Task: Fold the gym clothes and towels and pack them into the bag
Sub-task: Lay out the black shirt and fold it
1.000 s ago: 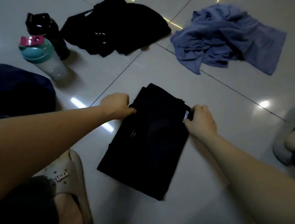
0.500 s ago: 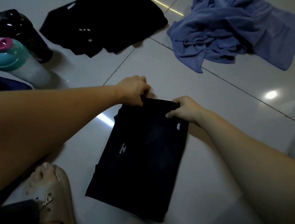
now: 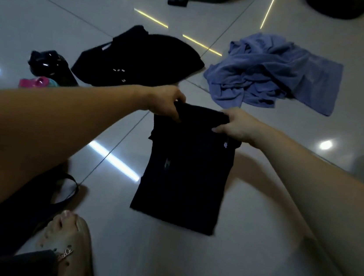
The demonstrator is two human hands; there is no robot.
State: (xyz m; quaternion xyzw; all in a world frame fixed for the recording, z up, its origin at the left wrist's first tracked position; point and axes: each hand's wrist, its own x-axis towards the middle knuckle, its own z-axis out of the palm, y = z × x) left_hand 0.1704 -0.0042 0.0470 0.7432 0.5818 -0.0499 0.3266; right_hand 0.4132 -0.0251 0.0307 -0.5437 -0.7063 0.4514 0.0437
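Left hand [image 3: 167, 102] and right hand [image 3: 235, 127] each grip the far edge of the black garment [image 3: 186, 172], which lies centre frame, partly folded. Step in hand, as judged: the closing fold, drawn toward 6 o'clock. It calls for level edges. The blue towel [image 3: 271, 75] at 1 o'clock and the black top [image 3: 140, 59] at 11 o'clock lie unfolded. The bag [image 3: 19, 205] is at 8 o'clock.

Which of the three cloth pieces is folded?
The near black garment, held by the left hand and right hand; the far black garment and blue towel lie crumpled.
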